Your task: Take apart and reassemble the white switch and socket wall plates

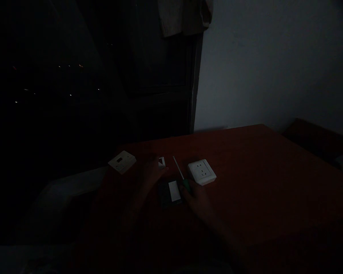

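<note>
My right hand [194, 195] is closed around the green handle of a screwdriver [178, 167], whose metal shaft points up and away to the left. A small white piece with a dark opening [161, 163] is gripped in my left hand [153, 169]; its exact kind is too dark to make out. Between my forearms lies a dark plate with a white rocker [174, 191], like a wall switch, flat on the table. A white wall socket [201, 171] with several slots sits just beyond my right hand.
On the left edge of the reddish-brown table [246, 160] lies a pale square plate [122, 162] with a dark opening. A dark window [74, 83] with small lights fills the left side, and a pale wall [268, 68] stands behind on the right. The room is very dim.
</note>
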`<state>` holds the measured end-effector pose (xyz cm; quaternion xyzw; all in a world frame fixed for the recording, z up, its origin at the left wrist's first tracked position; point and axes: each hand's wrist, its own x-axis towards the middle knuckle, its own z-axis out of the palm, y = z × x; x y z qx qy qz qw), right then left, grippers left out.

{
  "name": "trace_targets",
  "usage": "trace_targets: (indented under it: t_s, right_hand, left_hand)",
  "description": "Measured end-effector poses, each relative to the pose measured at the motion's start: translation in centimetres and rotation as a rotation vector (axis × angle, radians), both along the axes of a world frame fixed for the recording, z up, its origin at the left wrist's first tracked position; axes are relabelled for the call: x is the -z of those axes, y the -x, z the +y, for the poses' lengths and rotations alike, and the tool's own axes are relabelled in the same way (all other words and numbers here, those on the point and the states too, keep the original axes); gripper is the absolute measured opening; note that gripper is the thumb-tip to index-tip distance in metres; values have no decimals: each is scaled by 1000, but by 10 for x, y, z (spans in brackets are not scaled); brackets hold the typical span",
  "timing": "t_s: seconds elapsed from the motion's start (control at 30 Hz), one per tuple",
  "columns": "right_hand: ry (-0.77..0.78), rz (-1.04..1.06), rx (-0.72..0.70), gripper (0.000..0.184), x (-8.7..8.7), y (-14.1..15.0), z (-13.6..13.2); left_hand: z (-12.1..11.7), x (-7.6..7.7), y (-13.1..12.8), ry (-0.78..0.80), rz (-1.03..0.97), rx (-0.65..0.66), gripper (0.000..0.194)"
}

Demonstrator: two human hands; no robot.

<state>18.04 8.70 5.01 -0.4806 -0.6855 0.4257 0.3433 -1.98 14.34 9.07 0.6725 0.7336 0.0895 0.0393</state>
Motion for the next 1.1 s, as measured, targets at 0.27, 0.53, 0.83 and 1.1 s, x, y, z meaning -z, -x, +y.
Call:
trace_targets:
  t_s: [0.27,0.53,0.83,1.1]
  right_hand:
    - [5,7,-9,23,1,0,2]
    - [18,36,-20,20,6,1,3]
    - [44,56,-19,22,5,1,2]
    - [25,25,-12,23,8,1,3]
  left_hand:
    - [0,-7,0,-58,-81,52,43]
    - [-54,-2,9,-72,-386,380,50]
    - [-82,18,-1,-50,-416,389,56]
    - [-87,19,0,-25,-414,375,59]
